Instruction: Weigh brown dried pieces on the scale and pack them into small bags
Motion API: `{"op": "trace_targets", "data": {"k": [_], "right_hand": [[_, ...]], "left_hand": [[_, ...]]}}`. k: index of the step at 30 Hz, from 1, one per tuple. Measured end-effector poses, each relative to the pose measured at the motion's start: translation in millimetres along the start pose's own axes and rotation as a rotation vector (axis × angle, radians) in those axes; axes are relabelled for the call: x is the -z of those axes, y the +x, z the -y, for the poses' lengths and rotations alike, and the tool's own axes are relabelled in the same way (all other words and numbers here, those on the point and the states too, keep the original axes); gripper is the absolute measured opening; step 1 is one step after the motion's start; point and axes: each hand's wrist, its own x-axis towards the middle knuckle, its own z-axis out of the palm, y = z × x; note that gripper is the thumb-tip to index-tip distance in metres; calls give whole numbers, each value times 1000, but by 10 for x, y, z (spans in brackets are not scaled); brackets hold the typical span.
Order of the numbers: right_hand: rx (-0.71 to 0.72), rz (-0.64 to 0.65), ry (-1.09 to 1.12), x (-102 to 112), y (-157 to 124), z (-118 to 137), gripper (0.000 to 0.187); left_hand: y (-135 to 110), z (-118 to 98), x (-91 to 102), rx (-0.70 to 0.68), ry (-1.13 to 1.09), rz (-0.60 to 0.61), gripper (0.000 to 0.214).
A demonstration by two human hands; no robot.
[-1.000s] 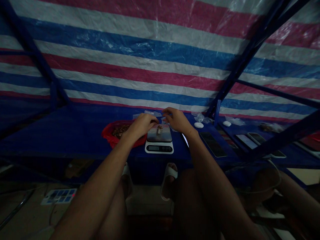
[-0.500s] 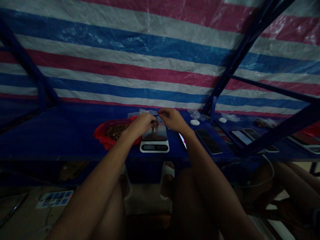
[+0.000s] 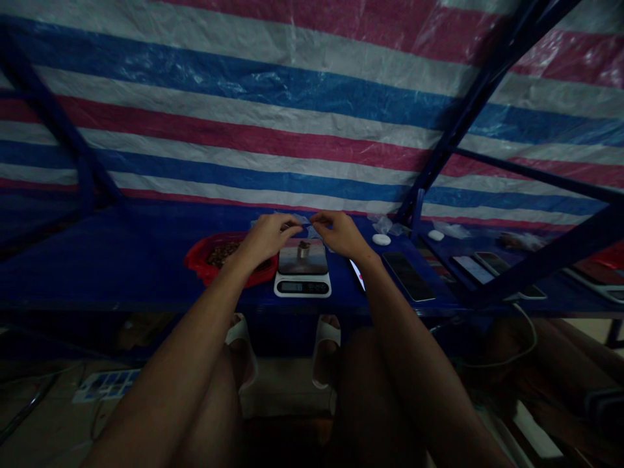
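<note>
A small metal cup [image 3: 303,252] heaped with brown bits stands on the steel plate of a white digital scale [image 3: 302,285]. Behind it, my left hand [image 3: 271,235] and my right hand [image 3: 337,230] face each other, both closed at the fingertips. Between them shows a thin clear plastic bag [image 3: 312,232], which both seem to pinch; its edges are hard to make out in the dim light. Left of the scale lies an open red plastic bag [image 3: 197,257] of brown dried pieces [image 3: 221,253], partly hidden by my left forearm.
Right of the scale, a lit phone [image 3: 357,274] and a dark phone [image 3: 408,276] lie on the blue table [image 3: 121,260]. A white oval case [image 3: 381,240] and crumpled clear bags [image 3: 385,225] sit behind them. Blue metal struts [image 3: 451,130] frame the table; another person's legs [image 3: 560,351] are at right.
My left hand has moved off the metal cup, up and left, to the plastic beside my right hand. The filled cup now shows fully. My right hand has barely moved.
</note>
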Motion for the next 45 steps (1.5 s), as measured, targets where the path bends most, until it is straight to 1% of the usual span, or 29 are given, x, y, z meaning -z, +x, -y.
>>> {"op": "trace_targets", "data": {"k": [2,3,4,6,8,10,14,20,24,26,28,30,33,36,38,41,45], "right_hand": [[0,-8,-9,6,-4,17,22],[-5,-10,-12,6,-4,24,21],[-10,-11,-15,2,-4,28,21],[-15,-7,-19,-16,1,33,20],[-9,1,-18,-48,9,33,20],[1,20,-11,-85,21,36,20],[19,42,6,-149,44,50,20],[11,53,21,-164,58,35,19],[1,46,11,-129,45,14,18],[-13,39,14,-115,39,7,18],[-26,33,28,-110,36,0,18],[-27,31,42,-111,36,-6,18],[-31,31,47,-114,37,-11,18],[-47,32,52,-108,33,-13,19],[-56,37,52,-103,29,-22,19],[-60,64,43,-101,21,-60,21],[-44,82,35,-103,14,-152,23]], "left_hand": [[-98,122,182,74,116,4,28],[-154,207,261,136,202,55,26],[-210,302,323,214,267,137,23],[-308,489,384,340,306,305,19],[-370,631,364,353,280,418,22],[-392,711,303,333,256,447,24],[-384,751,218,315,277,393,23],[-403,708,256,272,312,377,21],[-428,650,372,290,318,387,19],[-450,626,455,286,273,344,19],[-461,584,517,272,204,269,19],[-440,504,526,238,136,201,20],[-327,318,416,130,62,143,19],[-145,125,219,40,-11,114,21],[-21,34,88,-20,-15,116,20],[125,-22,-64,-97,24,120,20],[221,14,-204,-167,110,122,21]]}}
